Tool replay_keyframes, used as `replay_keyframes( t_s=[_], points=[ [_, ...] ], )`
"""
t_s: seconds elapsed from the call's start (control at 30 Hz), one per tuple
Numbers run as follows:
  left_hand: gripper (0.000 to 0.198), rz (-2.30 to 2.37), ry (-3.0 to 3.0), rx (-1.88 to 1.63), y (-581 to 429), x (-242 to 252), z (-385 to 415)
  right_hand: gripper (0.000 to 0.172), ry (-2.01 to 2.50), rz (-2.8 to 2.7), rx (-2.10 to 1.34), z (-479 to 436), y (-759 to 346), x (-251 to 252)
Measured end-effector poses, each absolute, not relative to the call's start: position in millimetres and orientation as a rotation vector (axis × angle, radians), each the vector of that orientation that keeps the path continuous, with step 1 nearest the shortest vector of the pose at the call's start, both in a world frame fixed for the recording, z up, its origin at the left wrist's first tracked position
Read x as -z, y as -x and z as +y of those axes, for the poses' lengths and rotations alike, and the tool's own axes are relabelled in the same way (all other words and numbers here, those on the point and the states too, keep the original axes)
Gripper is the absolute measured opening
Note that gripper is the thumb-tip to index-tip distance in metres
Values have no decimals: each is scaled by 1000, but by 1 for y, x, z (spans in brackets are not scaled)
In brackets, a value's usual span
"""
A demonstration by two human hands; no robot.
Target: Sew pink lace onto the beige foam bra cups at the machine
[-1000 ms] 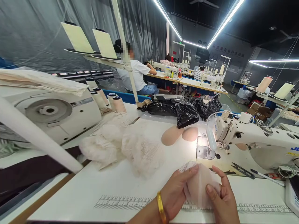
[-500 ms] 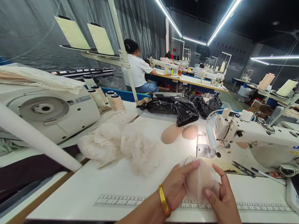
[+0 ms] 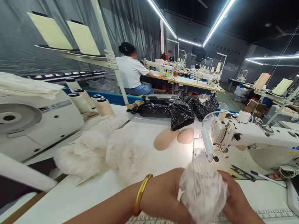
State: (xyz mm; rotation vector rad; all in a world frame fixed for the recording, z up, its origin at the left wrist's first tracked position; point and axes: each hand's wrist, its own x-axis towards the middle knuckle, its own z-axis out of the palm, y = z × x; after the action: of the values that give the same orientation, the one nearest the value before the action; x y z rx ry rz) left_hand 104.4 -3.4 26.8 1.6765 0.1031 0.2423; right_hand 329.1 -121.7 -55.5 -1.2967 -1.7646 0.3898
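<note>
Between my two hands is a lace-covered bra cup (image 3: 202,189), its sheer whitish fabric bunched up toward me. My left hand (image 3: 167,193), with a gold bangle at the wrist, grips its left side. My right hand (image 3: 234,194) holds the right side, most of its fingers hidden behind the fabric. Just beyond the hands, the lamp-lit needle plate of the sewing machine (image 3: 235,130) shows. Two beige cup pads (image 3: 163,140) lie on the white table (image 3: 93,199). Loose piles of sheer lace (image 3: 81,152) spread to the left.
Thread snips (image 3: 243,173) and a pen (image 3: 268,179) lie right of my hands. A printed ruler (image 3: 275,214) runs along the front edge. Black plastic bags (image 3: 161,110) sit at the back. Thread cones (image 3: 104,106) and another machine (image 3: 39,121) stand left. A co-worker (image 3: 132,73) sits beyond.
My hands have turned the cup, so the bunched sheer fabric now faces me instead of the smooth beige side. My left wrist has rotated over. The view has shifted slightly right.
</note>
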Motion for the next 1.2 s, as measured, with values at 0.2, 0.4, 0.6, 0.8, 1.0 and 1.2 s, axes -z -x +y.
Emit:
replay_keyframes(
  t_s=[0.2,0.4,0.6,0.8,1.0,1.2],
  points=[
    [22,-226,-2746,-187,-137,1,33,23,1200,-2383,449,-65,-363,43],
    [31,-113,-2683,-98,-148,9,47,38,1291,-2271,199,-62,-369,53],
    [39,-100,-2655,-141,-146,10,49,38,1358,-2249,167,-62,-373,56],
    [35,-64,-2651,-191,-148,14,53,36,1440,-2249,138,-59,-376,60],
    [28,-52,-2598,-253,-149,18,56,36,1476,-2237,168,-60,-375,58],
    [28,-40,-2601,-253,-150,21,56,40,1453,-2251,199,-61,-376,59]
  ],
)
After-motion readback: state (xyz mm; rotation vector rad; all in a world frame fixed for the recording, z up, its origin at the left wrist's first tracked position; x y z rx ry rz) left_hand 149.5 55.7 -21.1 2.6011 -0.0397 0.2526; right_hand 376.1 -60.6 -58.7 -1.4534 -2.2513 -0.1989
